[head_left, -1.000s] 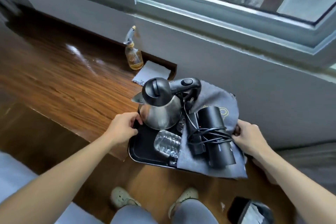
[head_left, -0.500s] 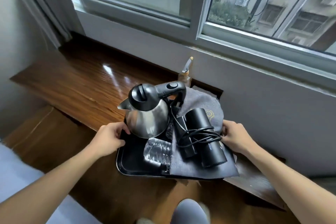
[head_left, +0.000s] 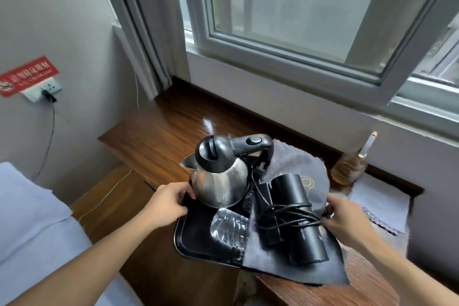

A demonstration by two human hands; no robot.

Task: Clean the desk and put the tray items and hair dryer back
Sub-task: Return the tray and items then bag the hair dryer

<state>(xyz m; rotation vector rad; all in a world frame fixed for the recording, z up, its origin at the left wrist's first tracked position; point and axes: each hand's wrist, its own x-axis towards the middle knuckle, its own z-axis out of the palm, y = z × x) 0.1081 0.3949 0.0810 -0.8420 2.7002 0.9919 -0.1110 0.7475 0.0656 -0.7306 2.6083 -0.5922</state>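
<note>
Both hands are gripping the tray (head_left: 198, 243) by its side rims: the left hand (head_left: 166, 204) is closed on the left edge beside the kettle (head_left: 219, 181), and the right hand (head_left: 347, 221) is clamped on the right edge through the grey cloth (head_left: 295, 166). The tray is hanging over the near edge of the desk (head_left: 161, 141), carrying the kettle, a water bottle (head_left: 229, 227) and the dryer (head_left: 298, 218) with its cord wrapped round. To do this well, I'd be keeping the tray level — the kettle is tall and top-heavy, and the dryer is lying loose on cloth, so any tilt risks it rolling — and lowering it onto bare wood, well clear of the spray bottle (head_left: 350, 166)
</note>
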